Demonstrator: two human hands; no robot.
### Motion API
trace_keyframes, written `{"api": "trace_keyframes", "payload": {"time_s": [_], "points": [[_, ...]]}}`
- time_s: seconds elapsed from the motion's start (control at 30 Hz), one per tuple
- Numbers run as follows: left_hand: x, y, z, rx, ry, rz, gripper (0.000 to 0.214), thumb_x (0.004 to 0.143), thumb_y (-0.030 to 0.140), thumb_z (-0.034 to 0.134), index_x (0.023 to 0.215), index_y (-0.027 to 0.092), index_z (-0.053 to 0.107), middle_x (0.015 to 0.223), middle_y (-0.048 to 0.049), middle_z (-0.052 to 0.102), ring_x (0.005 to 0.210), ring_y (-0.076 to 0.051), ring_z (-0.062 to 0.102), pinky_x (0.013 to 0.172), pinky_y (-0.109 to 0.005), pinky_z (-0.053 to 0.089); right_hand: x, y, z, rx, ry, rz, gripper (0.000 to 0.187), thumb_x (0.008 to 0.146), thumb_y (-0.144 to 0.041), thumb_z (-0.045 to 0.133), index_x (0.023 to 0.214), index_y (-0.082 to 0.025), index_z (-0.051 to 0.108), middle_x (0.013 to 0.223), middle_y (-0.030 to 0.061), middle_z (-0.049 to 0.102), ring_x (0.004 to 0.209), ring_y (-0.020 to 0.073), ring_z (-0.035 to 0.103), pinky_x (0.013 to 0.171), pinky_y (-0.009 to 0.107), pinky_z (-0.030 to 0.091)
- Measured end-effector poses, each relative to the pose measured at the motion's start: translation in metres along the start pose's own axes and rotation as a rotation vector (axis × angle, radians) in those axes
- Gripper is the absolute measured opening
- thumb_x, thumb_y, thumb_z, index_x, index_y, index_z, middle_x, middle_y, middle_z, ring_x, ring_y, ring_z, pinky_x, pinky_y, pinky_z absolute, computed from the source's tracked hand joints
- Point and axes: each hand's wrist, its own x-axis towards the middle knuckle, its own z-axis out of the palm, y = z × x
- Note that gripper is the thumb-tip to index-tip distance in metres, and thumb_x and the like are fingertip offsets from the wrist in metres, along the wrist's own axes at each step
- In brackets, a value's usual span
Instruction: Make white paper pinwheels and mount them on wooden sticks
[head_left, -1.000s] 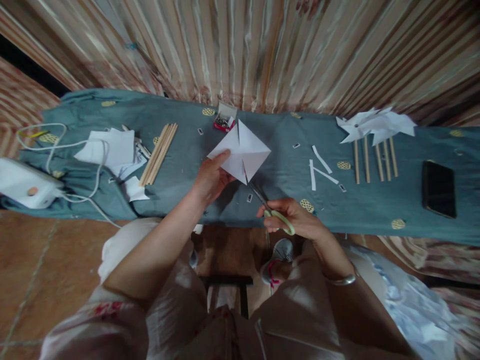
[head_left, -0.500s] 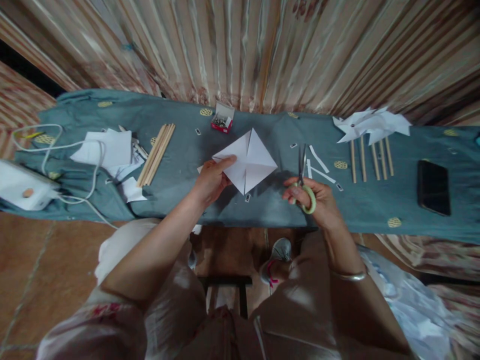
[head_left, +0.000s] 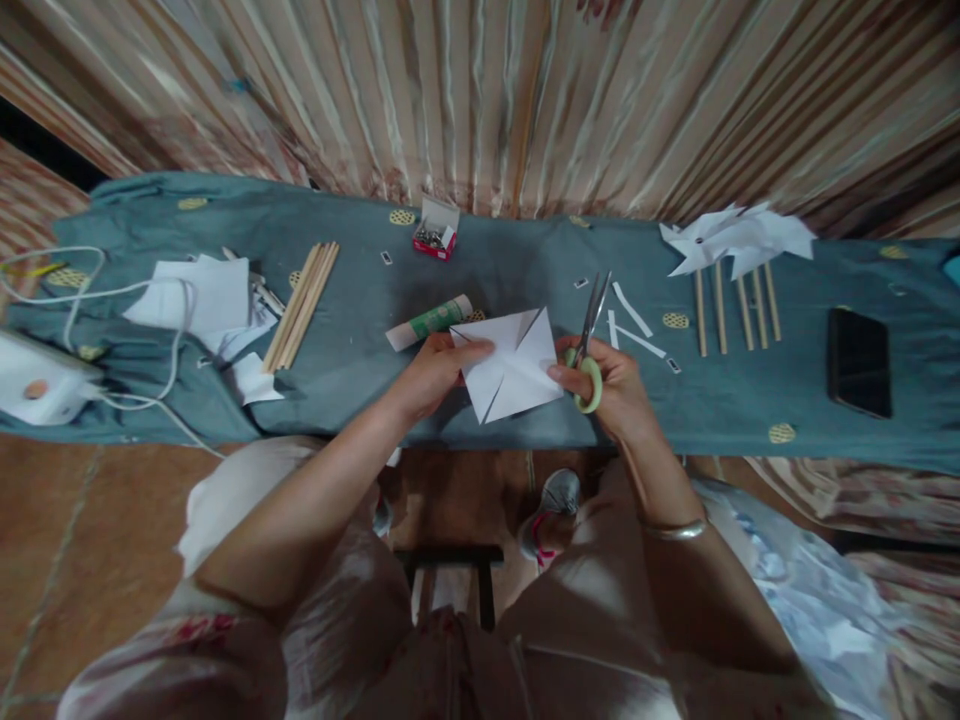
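Observation:
A white square of paper [head_left: 514,365] with slits cut from its corners toward the middle is held above the table. My left hand [head_left: 433,378] pinches its left side, thumb on top. My right hand [head_left: 616,385] has the right edge between thumb and fingers and also keeps hold of scissors [head_left: 592,325] with pale green handles, blades pointing away from me. Behind the paper, near my left hand, lies a glue stick [head_left: 429,322] with a green label. Narrow white paper strips [head_left: 632,310] lie just right of the scissors.
A small red box [head_left: 433,250] of metal pins stands open at the back. Wooden sticks [head_left: 302,306] and white papers [head_left: 202,295] lie left, beside a white corded device [head_left: 45,375]. On the right are paper pinwheels [head_left: 739,240] on sticks and a black phone [head_left: 859,362].
The paper has turned and shifted slightly right, uncovering the glue stick. My right hand has moved left with the scissors and now grips the paper's right edge.

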Motion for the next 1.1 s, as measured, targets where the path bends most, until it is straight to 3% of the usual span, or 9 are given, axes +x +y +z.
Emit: {"api": "trace_keyframes", "payload": {"time_s": [0.23,0.43,0.63,0.8,0.9,1.1], "points": [[0.000,-0.002,-0.001,-0.021,-0.011,-0.022,0.020,0.073,0.032,0.073,0.079,0.012,0.071,0.075,-0.0093,0.073,0.074,-0.023,0.068,0.070,-0.033,0.055,0.000,-0.001,0.004,0.010,-0.050,0.047,0.042,0.051,-0.039,0.086,0.082,-0.021,0.064,0.057,-0.0095,0.049,0.048,0.0059,0.037,0.046,0.022,0.032],[-0.007,0.006,0.007,-0.193,-0.120,-0.039,0.043,0.079,0.055,0.069,0.101,0.018,0.070,0.095,-0.0105,0.075,0.100,-0.030,0.070,0.084,-0.041,0.056,0.003,0.009,0.014,0.040,0.089,0.009,0.041,0.054,-0.042,0.084,0.082,-0.023,0.060,0.061,-0.0082,0.052,0.052,0.0074,0.040,0.048,0.022,0.033],[-0.015,-0.002,0.016,-0.112,-0.181,0.041,0.048,0.067,0.045,0.083,0.106,0.019,0.071,0.111,-0.0101,0.074,0.111,-0.029,0.066,0.091,-0.039,0.053,0.006,0.017,0.025,0.069,0.190,-0.007,0.044,0.058,-0.050,0.080,0.083,-0.023,0.057,0.067,-0.0070,0.056,0.056,0.0086,0.045,0.053,0.023,0.036],[-0.012,-0.015,0.024,0.049,0.006,0.101,0.024,0.068,0.035,0.082,0.080,0.016,0.074,0.084,-0.0062,0.075,0.086,-0.023,0.069,0.076,-0.031,0.054,0.007,0.018,0.036,0.102,0.153,0.000,0.044,0.057,-0.049,0.081,0.083,-0.024,0.056,0.065,-0.0075,0.053,0.058,0.0096,0.047,0.054,0.024,0.040],[-0.008,-0.021,0.023,0.071,0.144,0.132,0.017,0.068,0.029,0.079,0.073,0.016,0.070,0.080,-0.0045,0.073,0.073,-0.018,0.065,0.067,-0.028,0.051,0.008,0.018,0.042,0.142,0.149,0.009,0.047,0.053,-0.048,0.084,0.084,-0.024,0.057,0.067,-0.0070,0.053,0.058,0.0099,0.048,0.053,0.024,0.040],[-0.006,-0.020,0.020,0.019,0.205,0.179,0.024,0.063,0.025,0.080,0.083,0.017,0.069,0.085,-0.0042,0.073,0.083,-0.021,0.065,0.077,-0.032,0.052,0.008,0.017,0.046,0.122,0.127,-0.005,0.050,0.053,-0.052,0.087,0.082,-0.024,0.058,0.069,-0.0052,0.058,0.060,0.0110,0.051,0.057,0.026,0.047]]}}
